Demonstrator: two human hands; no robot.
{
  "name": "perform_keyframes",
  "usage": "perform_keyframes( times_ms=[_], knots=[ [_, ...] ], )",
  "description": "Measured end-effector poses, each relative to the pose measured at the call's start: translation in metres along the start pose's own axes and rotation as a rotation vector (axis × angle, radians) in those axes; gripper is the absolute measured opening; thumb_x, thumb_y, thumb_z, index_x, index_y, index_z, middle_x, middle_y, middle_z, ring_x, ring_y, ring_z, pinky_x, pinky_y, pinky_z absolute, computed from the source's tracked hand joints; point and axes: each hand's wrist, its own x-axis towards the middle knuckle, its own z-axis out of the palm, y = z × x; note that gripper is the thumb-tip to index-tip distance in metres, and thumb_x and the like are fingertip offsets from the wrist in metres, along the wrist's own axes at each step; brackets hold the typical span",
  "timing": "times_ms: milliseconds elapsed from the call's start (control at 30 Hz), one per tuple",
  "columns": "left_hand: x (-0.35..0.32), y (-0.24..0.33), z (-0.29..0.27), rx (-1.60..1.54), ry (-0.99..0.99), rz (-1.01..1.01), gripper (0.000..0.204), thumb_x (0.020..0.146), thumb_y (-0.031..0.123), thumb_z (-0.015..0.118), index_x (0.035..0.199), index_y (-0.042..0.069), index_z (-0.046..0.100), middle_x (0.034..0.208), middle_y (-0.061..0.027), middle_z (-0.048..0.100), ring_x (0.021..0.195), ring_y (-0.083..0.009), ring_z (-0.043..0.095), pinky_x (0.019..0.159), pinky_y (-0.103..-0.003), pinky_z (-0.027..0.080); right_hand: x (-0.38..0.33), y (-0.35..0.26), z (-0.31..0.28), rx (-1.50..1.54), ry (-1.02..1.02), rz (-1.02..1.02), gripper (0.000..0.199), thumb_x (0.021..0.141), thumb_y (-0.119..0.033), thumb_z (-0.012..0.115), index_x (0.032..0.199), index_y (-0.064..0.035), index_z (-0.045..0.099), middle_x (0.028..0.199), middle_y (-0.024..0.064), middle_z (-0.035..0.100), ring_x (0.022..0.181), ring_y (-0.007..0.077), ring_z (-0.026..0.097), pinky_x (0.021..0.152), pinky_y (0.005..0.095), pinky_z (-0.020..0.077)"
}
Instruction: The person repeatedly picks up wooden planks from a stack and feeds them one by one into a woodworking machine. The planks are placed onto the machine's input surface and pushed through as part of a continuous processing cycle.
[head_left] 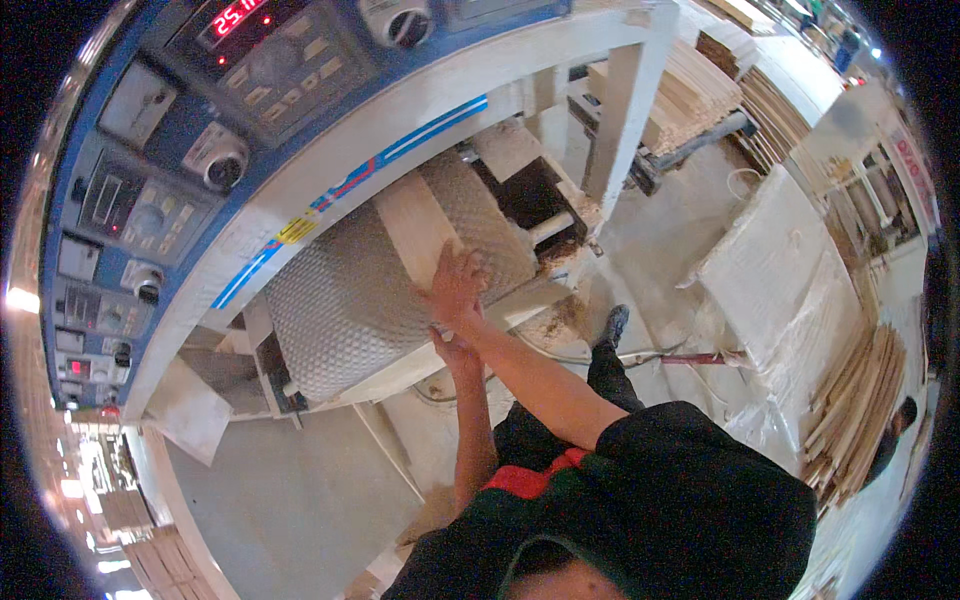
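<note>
Head view: the board lies on the bumpy belt, its far end at the beam; where exactly it stops, I can't tell. R hand lies over the near end & hides it; fingers are not clenched in a fist, but if this grip grasps the board or only rests, can't tell. L hand is just below, nr the R wrist & the belt's near edge; its grip is partly hidden, so can't tell also.

Around: the blue panel w/ knobs stands above the beam, on L side. The post is to the R of the belt, w/ a dark opening b/w them. Further R: a wood stack, a whitish sheet, slats. A red bar lies low on the floor, nr the person's shoe.
</note>
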Motion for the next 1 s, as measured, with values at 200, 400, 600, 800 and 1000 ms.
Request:
perform_keyframes(
  times_ms=[200,400,600,800,1000],
  knots=[
    [0.000,-0.028,0.022,0.432,0.220,0.036,0.080,0.084,0.064,0.037,0.139,0.006,0.028,0.140,-0.0140,0.036,0.127,-0.0317,0.036,0.103,-0.046,0.030,0.012,0.039,-0.036,0.110,0.051,-0.297,0.078,0.073,-0.052,0.063,0.130,-0.0023,0.042,0.122,0.0254,0.046,0.115,0.0437,0.042,0.088,0.0577,0.0349],
    [0.019,-0.043,-0.040,0.879,0.106,-0.068,0.050,0.084,0.053,0.048,0.105,0.008,0.055,0.103,-0.0117,0.054,0.096,-0.0287,0.052,0.085,-0.045,0.044,-0.022,0.196,-0.048,0.467,0.080,-0.783,0.022,0.073,-0.028,0.069,0.073,-0.0082,0.059,0.077,0.0133,0.058,0.073,0.0309,0.057,0.063,0.0411,0.0439],
    [0.033,-0.125,0.009,0.746,0.461,-0.374,0.044,0.086,0.044,0.052,0.110,0.008,0.053,0.084,-0.0077,0.052,0.078,-0.0234,0.053,0.076,-0.043,0.046,0.033,0.340,-0.116,0.384,0.313,-0.104,0.025,0.076,-0.029,0.067,0.062,-0.0090,0.061,0.059,0.0080,0.057,0.054,0.0266,0.056,0.052,0.0394,0.0434],
    [0.071,-0.221,0.037,1.267,0.193,-0.580,0.035,0.091,0.033,0.049,0.117,0.009,0.049,0.084,-0.0053,0.056,0.078,-0.0203,0.056,0.075,-0.037,0.048,0.207,0.442,-0.173,0.198,0.531,0.224,0.067,0.067,-0.047,0.072,0.119,-0.0104,0.050,0.121,0.0174,0.050,0.113,0.0372,0.044,0.093,0.0465,0.0377],
    [0.120,-0.320,0.060,1.404,0.136,-0.601,0.030,0.093,0.027,0.049,0.115,0.007,0.049,0.086,-0.0075,0.058,0.077,-0.0182,0.059,0.072,-0.033,0.049,0.336,0.511,-0.188,0.046,0.461,0.317,0.103,0.052,-0.055,0.078,0.135,-0.0139,0.034,0.135,0.0226,0.033,0.124,0.0447,0.029,0.097,0.0588,0.0281]
  ],
)
